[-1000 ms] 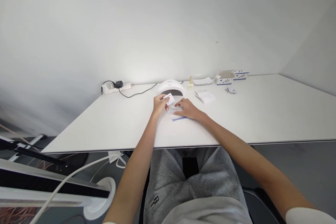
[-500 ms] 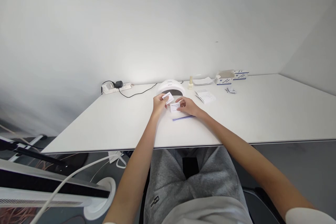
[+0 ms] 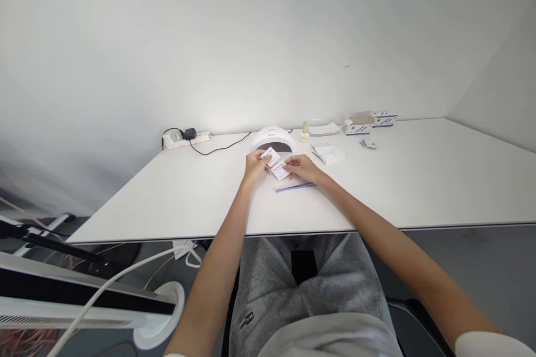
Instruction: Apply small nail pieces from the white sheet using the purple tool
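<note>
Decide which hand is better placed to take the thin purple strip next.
Probably the right hand: it is nearer the thin purple strip than the left hand, though each holds a flat white printed packet.

I'm looking across a white table (image 3: 419,184) here: pale wall (image 3: 272,39) behind it, glowing brightest just above the table's back edge, second wall (image 3: 506,78) past its right end, grey floor (image 3: 473,268) below it.

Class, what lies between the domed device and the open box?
In the head view, a small bottle, then some white papers, with a folded leaflet nearer the camera.
</note>
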Demonstrator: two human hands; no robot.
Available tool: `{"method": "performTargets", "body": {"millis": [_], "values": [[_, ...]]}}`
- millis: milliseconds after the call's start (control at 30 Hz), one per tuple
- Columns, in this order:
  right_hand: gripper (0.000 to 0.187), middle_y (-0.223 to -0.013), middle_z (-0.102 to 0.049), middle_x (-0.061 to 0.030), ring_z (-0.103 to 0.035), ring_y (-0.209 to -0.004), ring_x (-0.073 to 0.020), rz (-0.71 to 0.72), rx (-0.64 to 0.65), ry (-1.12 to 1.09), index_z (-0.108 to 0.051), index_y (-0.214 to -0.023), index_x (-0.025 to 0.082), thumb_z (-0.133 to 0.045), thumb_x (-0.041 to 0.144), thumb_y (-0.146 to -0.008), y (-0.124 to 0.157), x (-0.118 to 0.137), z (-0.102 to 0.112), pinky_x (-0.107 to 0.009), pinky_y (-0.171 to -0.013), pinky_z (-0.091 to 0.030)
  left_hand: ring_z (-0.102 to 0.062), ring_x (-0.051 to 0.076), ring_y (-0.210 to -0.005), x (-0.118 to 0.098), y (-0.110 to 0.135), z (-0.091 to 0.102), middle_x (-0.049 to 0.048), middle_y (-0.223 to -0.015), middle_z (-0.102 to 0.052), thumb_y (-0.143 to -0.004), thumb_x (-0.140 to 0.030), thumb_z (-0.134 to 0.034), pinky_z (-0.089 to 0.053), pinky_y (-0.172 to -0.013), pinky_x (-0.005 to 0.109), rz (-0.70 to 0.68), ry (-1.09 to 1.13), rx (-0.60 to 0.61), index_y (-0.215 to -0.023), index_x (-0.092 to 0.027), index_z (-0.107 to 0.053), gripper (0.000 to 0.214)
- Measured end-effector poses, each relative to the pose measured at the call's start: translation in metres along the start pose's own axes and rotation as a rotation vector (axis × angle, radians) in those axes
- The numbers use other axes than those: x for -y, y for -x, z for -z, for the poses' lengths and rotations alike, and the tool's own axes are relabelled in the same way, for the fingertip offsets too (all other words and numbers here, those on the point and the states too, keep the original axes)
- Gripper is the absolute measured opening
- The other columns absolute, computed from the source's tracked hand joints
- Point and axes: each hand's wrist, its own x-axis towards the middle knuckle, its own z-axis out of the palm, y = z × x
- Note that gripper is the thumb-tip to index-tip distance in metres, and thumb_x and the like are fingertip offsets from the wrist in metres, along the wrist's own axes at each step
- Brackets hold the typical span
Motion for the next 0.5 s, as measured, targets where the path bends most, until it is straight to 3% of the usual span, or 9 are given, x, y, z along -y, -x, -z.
{"method": "performTargets", "body": {"millis": [500], "values": [[0.014, -0.076, -0.073, -0.0048, -0.062, -0.053, -0.011, 0.006, 0.013, 0.0, -0.067, -0.081, 0.014, -0.068, 0.027, -0.083, -0.0017, -0.005, 0.0025, -0.024, -0.06, -0.05, -0.059, 0.014, -0.05, -0.0013, 0.0007, -0.0004, 0.0077, -0.071, -0.069, -0.074, -0.023, -0.072, -0.044, -0.043, 0.024, 0.053, -0.037, 0.035, -0.086, -0.01, -0.066, 0.018]]}}
